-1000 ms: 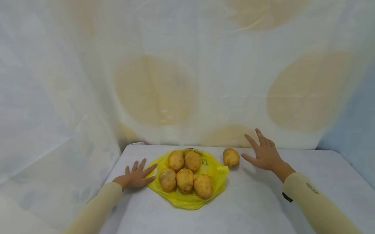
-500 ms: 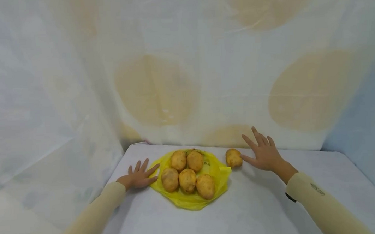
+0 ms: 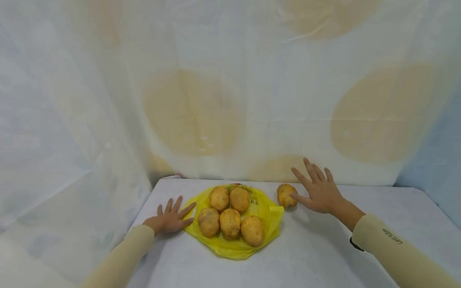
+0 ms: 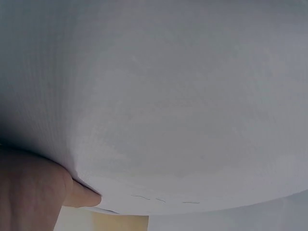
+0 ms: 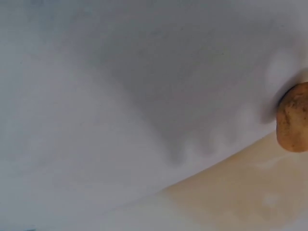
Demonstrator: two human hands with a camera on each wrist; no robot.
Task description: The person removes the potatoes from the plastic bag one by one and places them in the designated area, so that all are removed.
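Observation:
Several potatoes (image 3: pixel 230 223) lie on a flattened yellow plastic bag (image 3: pixel 236 251) in the middle of the table. The left hand (image 3: pixel 170 219) rests beside it with fingers spread, thumb and index finger over the bag's left edge. One more potato (image 3: pixel 285 195) sits on the table just right of the bag. Over the table hovers the right hand (image 3: pixel 321 193), its fingers straight and spread, its thumb tip overlapping that single potato's right side in the head view. In the right wrist view the potato (image 5: pixel 293 118) shows at the right edge, with the hand's shadow on the tabletop.
A white-covered table (image 3: pixel 299 262) carries everything. Behind it hangs a pale sheet (image 3: pixel 283 102) with large tan circles, close to the table's back edge. Another pale sheet (image 3: pixel 52 170) closes off the left side, and a bluish one (image 3: pixel 446 163) the right.
The right hand has moved left toward the single potato, its thumb now overlapping it. The left hand keeps its place on the bag's edge. The view has shifted slightly.

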